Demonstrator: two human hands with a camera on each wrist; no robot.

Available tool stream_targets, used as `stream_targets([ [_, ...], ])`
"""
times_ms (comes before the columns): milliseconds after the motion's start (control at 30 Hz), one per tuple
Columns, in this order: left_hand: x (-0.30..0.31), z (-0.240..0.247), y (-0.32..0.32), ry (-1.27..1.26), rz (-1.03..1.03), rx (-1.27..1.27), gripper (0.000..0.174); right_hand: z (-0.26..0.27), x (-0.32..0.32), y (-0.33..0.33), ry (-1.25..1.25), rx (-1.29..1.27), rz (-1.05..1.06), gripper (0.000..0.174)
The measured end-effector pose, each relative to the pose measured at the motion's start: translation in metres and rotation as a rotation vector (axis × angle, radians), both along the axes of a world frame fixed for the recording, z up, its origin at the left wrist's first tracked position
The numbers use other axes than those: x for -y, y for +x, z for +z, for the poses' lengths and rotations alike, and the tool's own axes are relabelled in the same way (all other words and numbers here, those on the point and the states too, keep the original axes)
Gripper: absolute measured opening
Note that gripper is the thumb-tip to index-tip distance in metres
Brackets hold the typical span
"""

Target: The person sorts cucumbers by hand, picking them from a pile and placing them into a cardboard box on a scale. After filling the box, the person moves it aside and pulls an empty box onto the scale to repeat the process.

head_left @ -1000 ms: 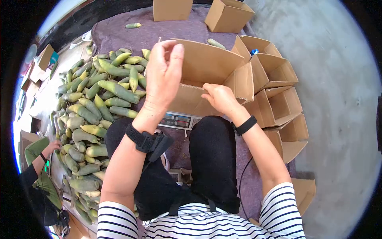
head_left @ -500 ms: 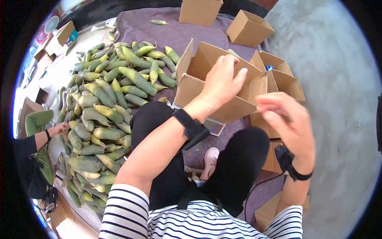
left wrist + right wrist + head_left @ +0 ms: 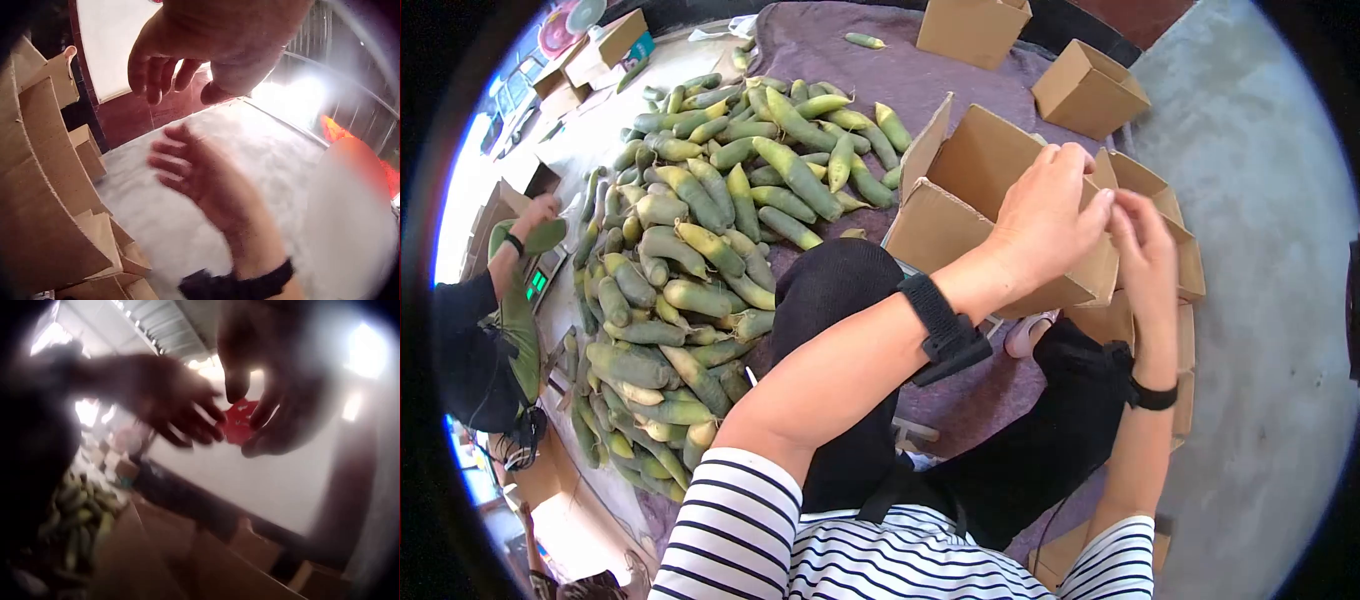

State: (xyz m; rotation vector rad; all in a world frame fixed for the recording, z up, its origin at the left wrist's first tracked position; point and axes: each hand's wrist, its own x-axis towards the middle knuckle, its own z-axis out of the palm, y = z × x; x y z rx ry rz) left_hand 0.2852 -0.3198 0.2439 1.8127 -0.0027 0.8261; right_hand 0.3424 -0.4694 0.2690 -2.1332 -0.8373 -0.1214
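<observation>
An opened cardboard box (image 3: 945, 228) stands in front of my knees, flaps up. My left hand (image 3: 1045, 215) is over its right part, fingers loosely bent, holding nothing. Close beside it is my right hand (image 3: 1145, 240), past the box's right edge, fingers also loose, their tips near the left thumb. The left wrist view shows the left hand (image 3: 212, 44) above the right hand (image 3: 206, 178), with a gap between them. In the right wrist view, the blurred fingers of both hands point toward each other. A scale under the box is mostly hidden.
A large heap of green radishes (image 3: 700, 240) lies on my left. More cardboard boxes (image 3: 1145, 185) line the right side, with two boxes (image 3: 1090, 90) farther back on the purple cloth (image 3: 820, 50). Another person's hand (image 3: 540, 210) shows at far left, near a lit scale display.
My right hand has let go of the box's front edge, swung out right, then come back toward the left hand. The left hand has moved right across the box. The head view has turned.
</observation>
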Motion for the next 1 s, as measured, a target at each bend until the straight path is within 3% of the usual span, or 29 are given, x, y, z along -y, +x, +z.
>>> stream_targets([
  [67, -0.001, 0.016, -0.014, -0.098, -0.130, 0.002, 0.030, -0.034, 0.006, 0.015, -0.076, -0.136, 0.083, 0.028],
  [167, 0.001, 0.029, -0.029, -0.051, -0.162, 0.106, 0.032, -0.083, 0.018, 0.027, -0.344, 0.188, 0.188, 0.035],
  [267, -0.008, 0.038, -0.029, -0.146, -0.203, 0.098, 0.033, -0.094, 0.012, 0.018, -0.499, -0.082, 0.089, 0.032],
  [300, -0.014, 0.046, -0.029, -0.210, -0.215, 0.103, 0.034, -0.117, 0.018, 0.029, -0.540, 0.193, 0.145, 0.027],
  [433, -0.060, 0.051, -0.045, -0.498, -0.210, 0.111, 0.028, -0.107, 0.016, 0.034, -0.696, 0.093, 0.143, 0.020],
  [467, -0.077, 0.041, -0.054, -0.508, -0.143, 0.013, 0.034, -0.106, 0.018, 0.035, -0.695, 0.084, 0.144, 0.020],
  [567, -0.140, -0.038, -0.082, -0.843, -0.098, -0.115, 0.031, -0.106, 0.023, 0.035, -0.693, 0.120, 0.144, 0.015],
  [700, -0.203, -0.194, -0.161, -1.442, 0.155, -0.432, 0.021, -0.106, 0.024, 0.033, -0.716, 0.076, 0.167, 0.015],
  [767, -0.216, -0.259, -0.201, -1.491, 0.558, -0.579, 0.023, -0.106, 0.023, 0.032, -0.683, 0.066, 0.163, 0.016],
  [800, -0.221, -0.287, -0.223, -1.412, 0.664, -0.590, 0.024, -0.107, 0.023, 0.032, -0.688, 0.063, 0.171, 0.016],
  [833, -0.219, -0.295, -0.233, -1.383, 0.821, -0.615, 0.022, -0.108, 0.023, 0.033, -0.679, 0.072, 0.178, 0.016],
  [933, -0.231, -0.318, -0.254, -1.328, 0.968, -0.656, 0.016, -0.109, 0.022, 0.033, -0.669, 0.070, 0.187, 0.016],
  [1000, -0.269, -0.383, -0.275, -1.149, 1.054, -0.534, 0.025, -0.109, 0.020, 0.032, -0.665, 0.060, 0.181, 0.016],
])
